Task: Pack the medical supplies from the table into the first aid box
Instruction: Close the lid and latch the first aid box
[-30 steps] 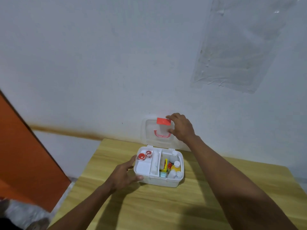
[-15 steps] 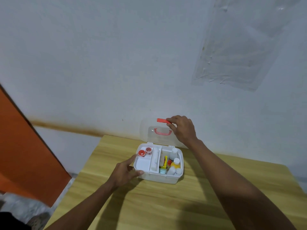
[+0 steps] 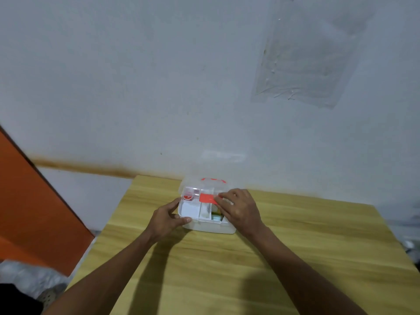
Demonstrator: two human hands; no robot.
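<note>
The white first aid box sits near the far edge of the wooden table. Its clear lid with a red latch and red handle is tilted most of the way down over the box, blurred by motion. My right hand grips the lid's front edge beside the latch. My left hand holds the box's left front corner. Through the lid I see a red-capped jar, a white tray and a green packet; other supplies are hidden under my right hand.
A white wall with a taped clear plastic sheet rises right behind the table. An orange panel stands to the left, and crumpled plastic lies on the floor below it.
My right hand has swung the lid from upright down and forward over the box. My left hand has stayed on the box's left side.
</note>
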